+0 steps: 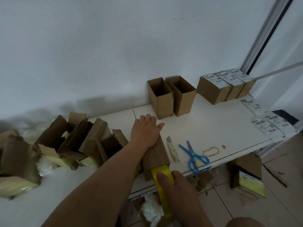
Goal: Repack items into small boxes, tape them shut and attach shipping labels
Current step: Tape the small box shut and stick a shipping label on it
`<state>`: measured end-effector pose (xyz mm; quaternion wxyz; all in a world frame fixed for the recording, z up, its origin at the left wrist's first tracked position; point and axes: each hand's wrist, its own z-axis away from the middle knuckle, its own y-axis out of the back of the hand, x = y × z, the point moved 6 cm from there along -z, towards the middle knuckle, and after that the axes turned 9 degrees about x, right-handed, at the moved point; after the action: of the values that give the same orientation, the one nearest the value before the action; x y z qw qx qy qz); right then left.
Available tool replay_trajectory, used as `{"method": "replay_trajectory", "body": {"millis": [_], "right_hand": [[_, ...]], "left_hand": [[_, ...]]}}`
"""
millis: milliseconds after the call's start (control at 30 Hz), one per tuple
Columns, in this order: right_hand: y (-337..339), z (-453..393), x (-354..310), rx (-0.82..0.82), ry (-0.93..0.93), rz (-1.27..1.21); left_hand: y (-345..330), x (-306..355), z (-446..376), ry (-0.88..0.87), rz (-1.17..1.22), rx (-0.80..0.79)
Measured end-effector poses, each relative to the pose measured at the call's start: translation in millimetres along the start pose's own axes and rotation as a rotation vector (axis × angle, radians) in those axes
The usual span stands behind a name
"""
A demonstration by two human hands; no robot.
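Box [155, 154] under left hand [146, 130]; right hand [177, 185] w/ tape roll [161, 176].

Two bare arms come into view from the bottom. No sleeves cover them up to where the picture ends. The left hand [146, 131] and the right hand [178, 190] wear no gloves, rings, or watch. The fingernails are short and plain.

Dim, flat, bluish indoor light. Soft shadows on wall [82, 102] at left centre of frame. Slight softness throughout; printed labels [268, 126] unreadable. Wide-angle bending toward edges, noticeable upper right. No glare.
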<state>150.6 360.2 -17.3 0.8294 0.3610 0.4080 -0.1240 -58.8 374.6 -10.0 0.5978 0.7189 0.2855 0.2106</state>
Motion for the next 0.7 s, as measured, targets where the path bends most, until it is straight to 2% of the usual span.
{"method": "replay_trajectory", "body": {"millis": [67, 167, 333, 467, 567, 700], "right_hand": [[-0.1, 0.2, 0.2, 0.002, 0.023, 0.004], [-2.4, 1.5, 1.7, -0.014, 0.028, -0.036], [-10.5, -1.7, 12.8, -0.036, 0.022, -0.109], [-9.3, -1.8, 14.3, -0.023, 0.022, -0.206], [-13.6, 5.5, 16.3, -0.076, -0.011, -0.298], [-15.9, 12.9, 16.8, -0.109, 0.075, -0.25]], "left_hand": [[4.5, 3.3, 2.5, -0.007, -0.03, 0.096], [5.8, 9.3, 7.6, -0.06, -0.038, 0.109], [11.5, 11.0, 18.4, -0.023, 0.015, 0.103], [10.4, 15.1, 42.5, -0.048, 0.006, -0.011], [13.0, 14.8, 67.3, -0.059, 0.052, -0.185], [7.4, 8.8, 82.3, -0.044, 0.111, -0.324]]}}
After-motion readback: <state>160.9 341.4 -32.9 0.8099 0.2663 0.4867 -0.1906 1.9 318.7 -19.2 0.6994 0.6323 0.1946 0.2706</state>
